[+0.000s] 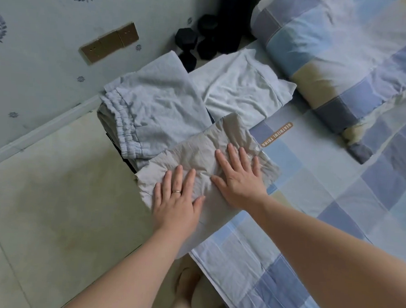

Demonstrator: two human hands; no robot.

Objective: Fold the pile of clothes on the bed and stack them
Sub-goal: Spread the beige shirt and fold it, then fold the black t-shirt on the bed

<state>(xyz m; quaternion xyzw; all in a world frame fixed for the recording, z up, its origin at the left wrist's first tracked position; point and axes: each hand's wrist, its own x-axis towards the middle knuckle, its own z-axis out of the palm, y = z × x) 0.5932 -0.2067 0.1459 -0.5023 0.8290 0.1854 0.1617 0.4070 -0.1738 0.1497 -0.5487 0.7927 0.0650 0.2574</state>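
Both hands lie flat with fingers straight and spread, pressing on a folded beige garment (207,149) and gripping nothing. The left hand (177,199), which has a ring on one finger, is on the nearer part. The right hand (240,181) is just beside it and a little farther on. The garment sits at the edge of the bed, on the blue-checked sheet (312,206) that spreads to the right of the hands.

Nearer than the hands, a bare foot (188,282) stands on the pale floor (53,205).

Just beyond the left hand's fingertips, pale blue shorts (152,108) with a gathered waistband touch the beige garment, and dark fabric shows under them. Beyond the right hand, beside the shorts, lies a folded white garment (243,90). A small tan label (277,134) sits on the sheet just past the right hand.

Farther off to the right is a checked pillow (343,55). Straight ahead, black dumbbells (198,43) stand on the floor, and a brown socket plate (109,43) is on the wall to the left.
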